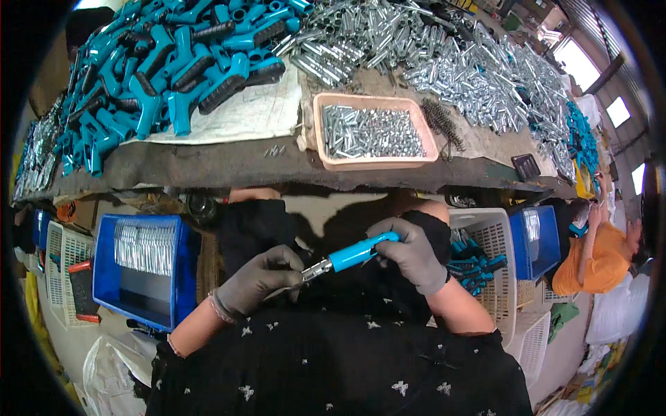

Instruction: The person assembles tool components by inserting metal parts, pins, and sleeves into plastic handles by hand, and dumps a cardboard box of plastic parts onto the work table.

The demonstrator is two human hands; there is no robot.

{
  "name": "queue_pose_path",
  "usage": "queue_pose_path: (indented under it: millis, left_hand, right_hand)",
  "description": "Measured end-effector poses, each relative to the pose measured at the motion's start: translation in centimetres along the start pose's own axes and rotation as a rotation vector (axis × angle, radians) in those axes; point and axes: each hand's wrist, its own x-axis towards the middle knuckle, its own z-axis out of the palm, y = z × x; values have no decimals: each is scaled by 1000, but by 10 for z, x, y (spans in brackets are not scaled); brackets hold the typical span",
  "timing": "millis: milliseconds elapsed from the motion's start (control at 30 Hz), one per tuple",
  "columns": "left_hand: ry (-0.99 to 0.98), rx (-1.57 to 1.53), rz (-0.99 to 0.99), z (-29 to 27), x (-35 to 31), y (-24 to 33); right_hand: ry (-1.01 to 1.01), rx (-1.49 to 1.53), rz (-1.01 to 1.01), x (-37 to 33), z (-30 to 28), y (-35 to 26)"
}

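Observation:
Both my hands wear grey gloves and meet over my lap at one piece. It is a teal tool handle [355, 255], roughly level, with a shiny metal fitting [317, 270] at its left end. My right hand [411, 253] is closed around the handle's bent right end. The fingers of my left hand [267, 277] pinch the metal fitting. Whether the fitting sits inside the handle or only touches its end, I cannot tell.
Teal handles with black grips [182, 69] are heaped at the bench's left. A pink tray [431, 151] holds small metal pins. Metal parts [472, 76] pile up behind. Below are a blue crate [189, 277] at left and a white basket [510, 291] at right. Another person [590, 256] sits far right.

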Motion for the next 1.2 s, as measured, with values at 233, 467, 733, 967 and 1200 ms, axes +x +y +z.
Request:
queue_pose_path:
  millis: [233,467,733,967,1200]
  left_hand:
    - [24,21,-128,-19,4,-1]
    - [-248,1072,790,-37,24,-38]
    - [150,715,380,-7,35,-59]
    - [77,721,358,-4,46,-61]
    - [-184,626,402,1,43,-55]
  right_hand:
    - [35,134,99,-1,13,2]
    - [-145,32,198,-10,26,-17]
    - [-202,184,178,-16,38,-7]
    - [-89,52,-13,-22,54,17]
    - [-122,-396,-383,-7,61,-11]
